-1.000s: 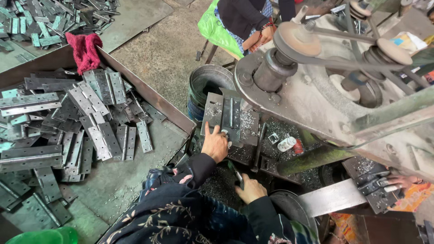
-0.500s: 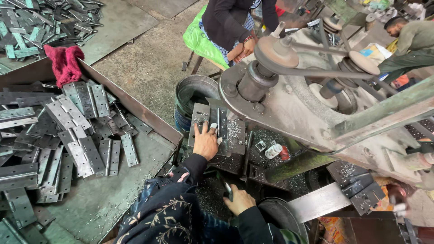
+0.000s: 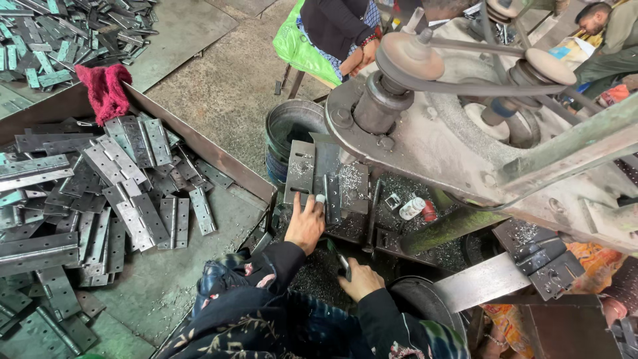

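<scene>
Our left hand [image 3: 306, 225] lies flat, fingers spread and pointing away from us, on a dull grey flat steel plate with slots [image 3: 302, 171] that sits on the grimy machine bed [image 3: 372, 219], which is strewn with glittering metal swarf, just beside a round grey metal bucket [image 3: 284, 126]. Our right hand [image 3: 361, 279] is curled shut around a short dark lever handle [image 3: 344, 264] at the bed's near edge, wrist bent inward. Left of us, a rusty steel tray [image 3: 199, 143] holds heaped grey rectangular hinge leaves [image 3: 126, 193]; a crumpled red rag [image 3: 105, 90] hangs over its far rim.
</scene>
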